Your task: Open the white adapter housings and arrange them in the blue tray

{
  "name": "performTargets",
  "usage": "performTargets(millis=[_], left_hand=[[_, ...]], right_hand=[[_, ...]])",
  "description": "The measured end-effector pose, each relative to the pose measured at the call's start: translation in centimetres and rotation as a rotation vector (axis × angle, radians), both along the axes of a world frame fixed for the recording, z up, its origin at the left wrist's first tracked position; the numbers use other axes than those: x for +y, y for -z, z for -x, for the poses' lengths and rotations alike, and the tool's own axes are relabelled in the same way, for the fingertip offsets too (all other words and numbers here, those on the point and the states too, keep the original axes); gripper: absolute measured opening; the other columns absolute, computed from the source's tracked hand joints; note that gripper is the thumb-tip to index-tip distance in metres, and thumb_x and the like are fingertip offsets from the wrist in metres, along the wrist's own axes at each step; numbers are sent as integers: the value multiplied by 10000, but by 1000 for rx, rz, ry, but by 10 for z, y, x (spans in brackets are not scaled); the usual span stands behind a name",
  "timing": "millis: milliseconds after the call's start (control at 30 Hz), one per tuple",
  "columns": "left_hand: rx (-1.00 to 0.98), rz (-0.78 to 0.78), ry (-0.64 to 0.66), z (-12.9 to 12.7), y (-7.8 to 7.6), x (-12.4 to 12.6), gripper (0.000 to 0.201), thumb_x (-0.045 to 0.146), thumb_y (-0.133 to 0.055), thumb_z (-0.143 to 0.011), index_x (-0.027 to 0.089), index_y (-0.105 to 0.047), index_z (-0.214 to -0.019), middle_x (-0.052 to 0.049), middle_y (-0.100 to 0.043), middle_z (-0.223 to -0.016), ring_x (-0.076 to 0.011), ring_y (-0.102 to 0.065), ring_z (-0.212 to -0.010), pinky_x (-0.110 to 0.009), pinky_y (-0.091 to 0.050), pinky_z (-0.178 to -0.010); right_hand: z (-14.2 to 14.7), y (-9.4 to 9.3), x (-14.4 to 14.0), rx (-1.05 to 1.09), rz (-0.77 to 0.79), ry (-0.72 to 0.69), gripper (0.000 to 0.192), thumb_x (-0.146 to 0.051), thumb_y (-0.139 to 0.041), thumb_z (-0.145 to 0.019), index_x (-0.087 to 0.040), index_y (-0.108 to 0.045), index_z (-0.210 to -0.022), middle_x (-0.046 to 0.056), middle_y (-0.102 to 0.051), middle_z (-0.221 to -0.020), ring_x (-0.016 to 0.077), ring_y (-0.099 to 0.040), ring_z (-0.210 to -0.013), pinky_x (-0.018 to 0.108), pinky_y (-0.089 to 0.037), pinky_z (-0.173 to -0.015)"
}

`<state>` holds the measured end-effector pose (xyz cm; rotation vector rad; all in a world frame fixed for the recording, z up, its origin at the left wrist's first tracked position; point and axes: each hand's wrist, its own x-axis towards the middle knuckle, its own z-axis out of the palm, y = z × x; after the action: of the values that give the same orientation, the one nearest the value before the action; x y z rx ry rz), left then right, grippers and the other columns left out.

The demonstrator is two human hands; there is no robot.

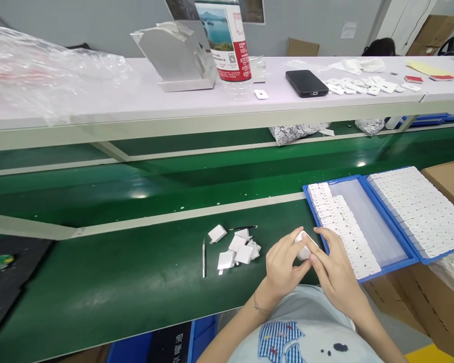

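- The left hand (283, 262) is curling its fingers onto a small white part (301, 245).
- The right hand (335, 269) is pinching it too, above the green table (117, 282), beside the blue tray (363, 227).

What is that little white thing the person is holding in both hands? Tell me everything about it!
The small white piece looks like a smooth, squarish plastic block with rounded corners. The left hand and the right hand pinch it between their fingertips, so much of it is hidden. It is held just above the green table, beside the blue tray of similar white pieces. Any finer detail is too small to tell.
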<state>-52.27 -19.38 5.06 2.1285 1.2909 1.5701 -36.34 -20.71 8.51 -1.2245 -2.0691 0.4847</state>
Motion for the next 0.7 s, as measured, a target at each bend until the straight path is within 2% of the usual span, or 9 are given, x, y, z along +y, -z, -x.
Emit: performTargets(millis=[100,233,333,400,467,500,567,633,700], left_hand=[[35,-10,10,3,-2,-1,291,242,-735,-820,248,-649,-1098,-158,-732,-1204,-288,-731,-1066,-381,-638,-796],[74,-115,7,7,-3,-3,340,206,-759,-797,263,-629,-1106,-159,-722,-1224,-279,-734,-1059,-354,-636,-775],[90,-161,-17,6,-4,-1,312,206,-744,-811,282,-612,-1084,-129,-732,-1212,-271,-728,-1073,-358,-637,-784],[76,-255,-17,5,-6,1,355,203,-733,-827,285,-581,-1137,-116,-726,-1219,-258,-716,-1102,-353,-638,-794],[14,-297,59,5,-10,2,505,189,-737,-829,280,-512,-1272,-118,-707,-1242,-252,-686,-1155,-401,-614,-895],[-46,-249,120,5,-13,2,606,214,-757,-818,272,-462,-1344,-127,-685,-1269,-261,-657,-1198,-442,-581,-966],[-216,-8,237,8,-19,0,748,336,-783,-805,253,-388,-1434,-158,-602,-1353,-285,-587,-1277,-498,-498,-1072],[-409,327,343,13,-26,-1,677,464,-736,-829,244,-460,-1407,-162,-537,-1369,-289,-567,-1277,-465,-500,-1070],[-563,582,454,18,-31,-1,516,474,-707,-852,240,-592,-1298,-135,-538,-1291,-264,-600,-1208,-390,-541,-1013]], right_hand=[[1,0,-3,215,274,-1,445,-337,-418,-1031,-436,-433,-1465,49,-489,-1450,254,-466,-1353,486,-454,-1090],[3,0,-2,584,613,43,459,-478,-557,-962,-392,-526,-1412,34,-526,-1477,257,-465,-1387,454,-436,-1123],[8,-1,1,814,854,-28,440,-540,-625,-903,-338,-654,-1292,52,-618,-1392,286,-561,-1299,457,-491,-1064],[12,-1,2,921,908,-59,452,-534,-666,-873,-298,-683,-1258,72,-661,-1333,297,-614,-1230,461,-515,-1032],[13,0,4,965,837,-61,467,-503,-705,-848,-275,-685,-1255,84,-670,-1317,302,-631,-1203,461,-529,-1016],[11,0,4,951,773,-50,472,-484,-718,-841,-270,-680,-1259,87,-667,-1320,301,-634,-1196,457,-536,-1007],[5,-2,4,846,648,-21,473,-447,-729,-838,-272,-664,-1272,88,-656,-1329,292,-637,-1184,447,-551,-988],[-3,-7,4,680,567,-6,495,-407,-738,-838,-289,-626,-1305,83,-632,-1350,277,-627,-1187,434,-551,-988],[-10,-13,4,535,527,-21,567,-380,-748,-833,-315,-553,-1361,76,-623,-1343,261,-618,-1186,430,-543,-996]])
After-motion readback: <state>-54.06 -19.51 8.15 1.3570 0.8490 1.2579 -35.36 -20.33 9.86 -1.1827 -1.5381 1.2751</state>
